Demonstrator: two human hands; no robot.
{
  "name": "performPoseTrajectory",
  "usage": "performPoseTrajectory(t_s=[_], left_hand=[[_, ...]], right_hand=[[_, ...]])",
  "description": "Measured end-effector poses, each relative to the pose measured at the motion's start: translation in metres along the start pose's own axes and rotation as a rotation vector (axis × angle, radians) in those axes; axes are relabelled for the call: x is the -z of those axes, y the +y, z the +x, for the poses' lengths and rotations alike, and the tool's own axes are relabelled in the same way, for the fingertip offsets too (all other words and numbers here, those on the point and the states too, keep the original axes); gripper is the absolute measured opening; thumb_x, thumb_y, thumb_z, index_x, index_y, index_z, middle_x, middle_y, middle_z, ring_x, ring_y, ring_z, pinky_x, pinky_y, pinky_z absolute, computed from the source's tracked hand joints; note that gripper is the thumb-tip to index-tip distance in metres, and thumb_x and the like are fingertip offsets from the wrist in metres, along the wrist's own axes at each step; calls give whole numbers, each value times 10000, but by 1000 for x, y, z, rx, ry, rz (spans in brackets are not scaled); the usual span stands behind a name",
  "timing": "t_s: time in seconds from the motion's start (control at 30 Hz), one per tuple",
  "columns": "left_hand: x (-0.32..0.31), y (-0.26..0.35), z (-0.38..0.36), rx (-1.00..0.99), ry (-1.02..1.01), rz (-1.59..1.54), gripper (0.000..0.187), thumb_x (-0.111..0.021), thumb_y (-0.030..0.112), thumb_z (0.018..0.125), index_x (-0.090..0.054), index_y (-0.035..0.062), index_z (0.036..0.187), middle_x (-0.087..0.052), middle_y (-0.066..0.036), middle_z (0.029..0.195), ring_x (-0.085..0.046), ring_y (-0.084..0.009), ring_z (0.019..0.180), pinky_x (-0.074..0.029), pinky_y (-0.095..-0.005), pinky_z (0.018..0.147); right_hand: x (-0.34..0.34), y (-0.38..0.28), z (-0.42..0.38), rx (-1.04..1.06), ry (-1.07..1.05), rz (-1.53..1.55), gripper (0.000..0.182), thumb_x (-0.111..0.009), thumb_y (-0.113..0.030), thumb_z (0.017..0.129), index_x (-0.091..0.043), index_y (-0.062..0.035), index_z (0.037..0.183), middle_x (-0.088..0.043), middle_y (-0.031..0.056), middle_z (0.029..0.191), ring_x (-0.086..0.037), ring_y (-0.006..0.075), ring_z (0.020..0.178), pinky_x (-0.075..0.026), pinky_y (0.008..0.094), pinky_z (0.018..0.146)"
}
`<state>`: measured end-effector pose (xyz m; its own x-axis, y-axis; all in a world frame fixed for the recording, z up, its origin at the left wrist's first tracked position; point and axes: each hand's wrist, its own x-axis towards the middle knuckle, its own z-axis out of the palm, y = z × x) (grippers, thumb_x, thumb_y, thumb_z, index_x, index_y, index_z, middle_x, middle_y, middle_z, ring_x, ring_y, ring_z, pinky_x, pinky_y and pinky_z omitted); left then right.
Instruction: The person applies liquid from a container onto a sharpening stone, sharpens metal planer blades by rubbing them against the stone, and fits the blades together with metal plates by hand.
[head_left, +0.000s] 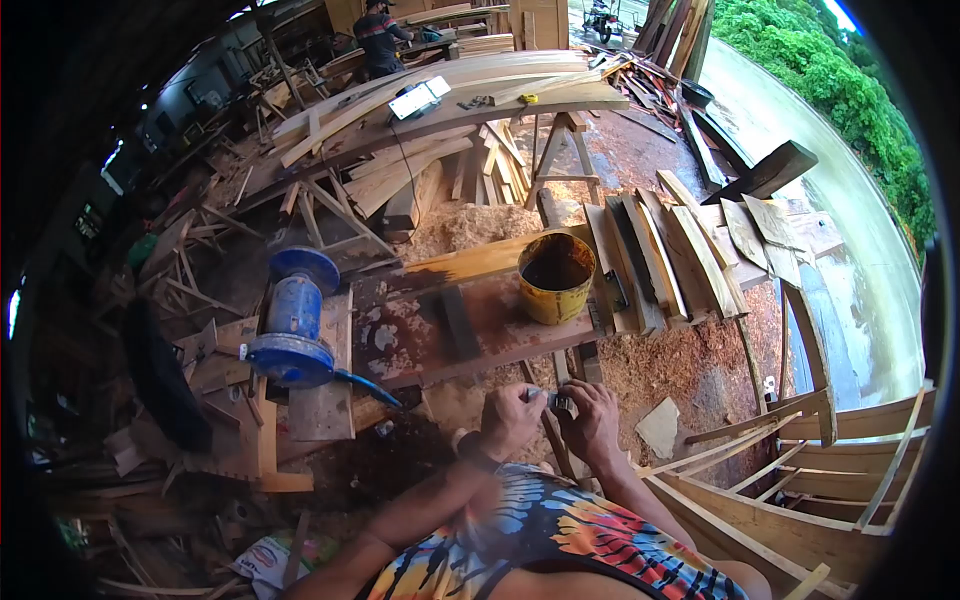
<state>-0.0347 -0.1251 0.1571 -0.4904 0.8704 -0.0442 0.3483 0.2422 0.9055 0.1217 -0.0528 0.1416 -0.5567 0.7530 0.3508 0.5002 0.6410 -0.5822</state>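
My left hand and my right hand are close together in front of my body, below the near edge of the bench. Both are closed, fingers pinched on a small object that looks shiny and dark; its kind is too small to tell. Just beyond my hands, a yellow bucket with dark contents and a stained rim stands on the wooden bench. To the bucket's right, several wooden boards lie side by side across the bench.
A blue bench grinder or motor with a blue cable sits at left. Behind are a long plank table with a white-screened device, sawdust and a co-worker. A wooden frame rises close on my right.
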Motion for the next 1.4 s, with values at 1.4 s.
performPoseTrajectory(t_s=[1.4], left_hand=[[0, 0, 0, 34, -12, -4, 256, -701, 222, 917, -747, -29, 891, -725, -148, 730, -699, -166, 657, -524, -325, 622]], right_hand=[[9, 3, 5, 23, -103, 73, 539, -836, -172, 730, -685, -69, 1237, -683, 155, 1260, -608, 363, 1185, -483, 462, 1015]])
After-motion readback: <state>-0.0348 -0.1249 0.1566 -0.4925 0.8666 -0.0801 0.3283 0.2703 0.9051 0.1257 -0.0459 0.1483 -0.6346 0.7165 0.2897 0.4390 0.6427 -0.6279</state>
